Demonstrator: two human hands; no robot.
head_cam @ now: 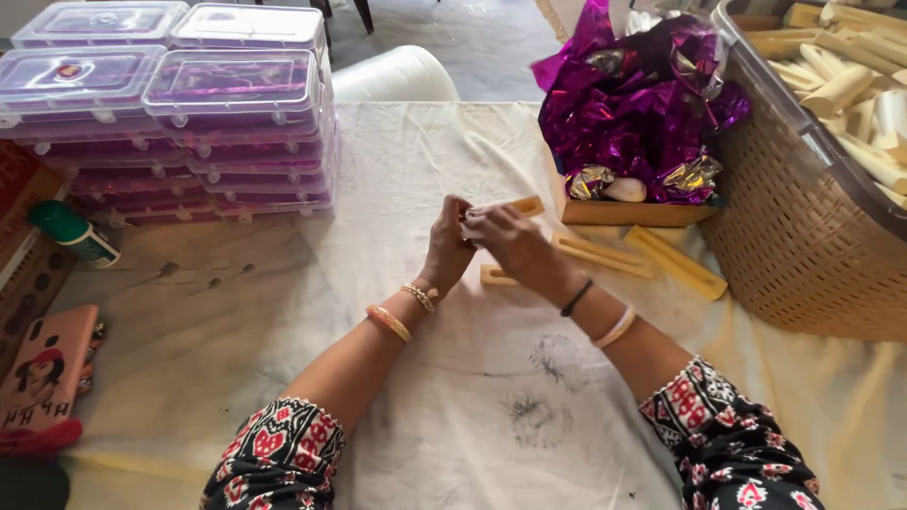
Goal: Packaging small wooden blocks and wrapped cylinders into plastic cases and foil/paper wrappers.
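Note:
My left hand [446, 244] and my right hand [510, 247] meet above the white cloth [472, 397], both closed on a small pale wrapped piece [472, 213] held between the fingertips. A yellow wooden piece [525, 205] pokes out just behind the fingers. Another yellow wooden mould [493, 276] lies on the cloth under my right hand. Two more long yellow moulds [601, 253] [676, 262] lie to the right of my right hand.
Stacks of clear lidded plastic boxes [236, 123] with purple contents stand at the back left. A cardboard box of purple foil wrappers [635, 113] sits at the back right. A woven basket [803, 236] with pale sticks fills the right. A green-capped bottle [74, 232] and phone [45, 368] lie left.

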